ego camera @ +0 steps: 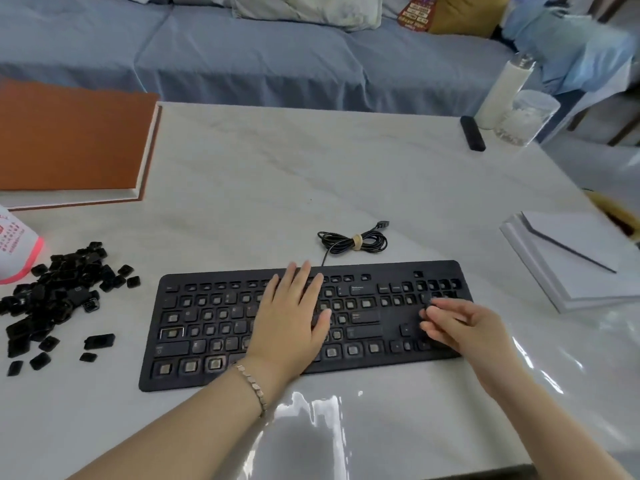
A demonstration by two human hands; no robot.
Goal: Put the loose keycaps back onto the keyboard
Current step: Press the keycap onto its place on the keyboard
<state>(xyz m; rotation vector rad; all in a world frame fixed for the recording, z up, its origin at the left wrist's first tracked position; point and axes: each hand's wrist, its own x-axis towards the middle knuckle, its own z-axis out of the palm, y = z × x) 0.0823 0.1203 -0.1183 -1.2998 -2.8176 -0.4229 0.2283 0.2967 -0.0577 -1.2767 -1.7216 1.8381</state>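
Loose keycaps (59, 299), heap, left of frame: likely light, stiff, slick plastic; pinch by opposite sides. Left hand (294, 313) spread flat on keyboard (388, 270); right hand (460, 323) pinches one keycap (432, 302).

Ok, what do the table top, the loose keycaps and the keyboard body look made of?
Table top: pale stone or a stone-look slab, going by the grey veining. A clear glossy film seems to cover it, shown by wrinkled glare near the front.
Loose keycaps: black moulded plastic, mostly matte, and some show hollow undersides.
Keyboard body: matte black plastic, slightly dusty-looking.
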